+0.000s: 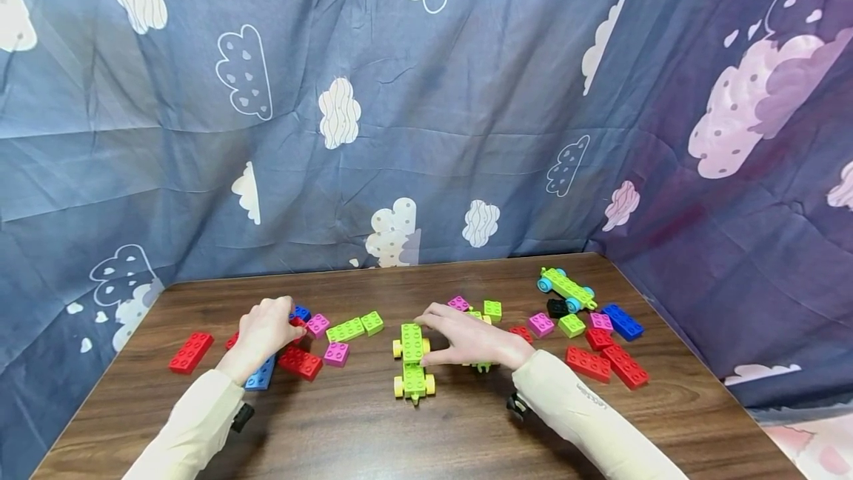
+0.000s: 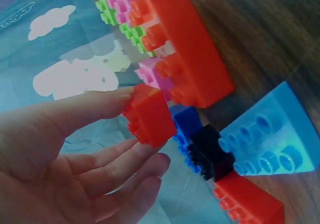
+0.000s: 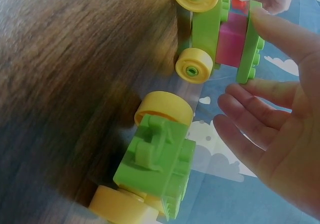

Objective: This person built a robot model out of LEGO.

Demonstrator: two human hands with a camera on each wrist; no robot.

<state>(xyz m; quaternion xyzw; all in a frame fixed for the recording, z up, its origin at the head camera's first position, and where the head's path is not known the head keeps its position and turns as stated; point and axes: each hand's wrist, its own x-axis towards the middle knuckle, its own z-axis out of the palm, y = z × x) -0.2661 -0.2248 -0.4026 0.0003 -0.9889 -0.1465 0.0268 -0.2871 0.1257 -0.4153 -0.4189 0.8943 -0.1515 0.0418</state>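
Could drop the small red block (image 2: 152,116) from the left hand (image 2: 65,159) if squeezed too softly or bumped on the long red block (image 2: 200,59) nearby. Could knock the long green block (image 3: 248,49) off the pink block (image 3: 232,41) under it if pushed sideways with the right hand (image 3: 285,124). On the left, pinching the small red block between thumb and fingers. On the right, spreading wide, with thumb and pointing finger by the 2 ends of the long green block; cannot tell if gripping. Just below, see the green car (image 1: 414,380) on 4 yellow wheels. Farther right, see a blue-wheeled car (image 1: 566,287).
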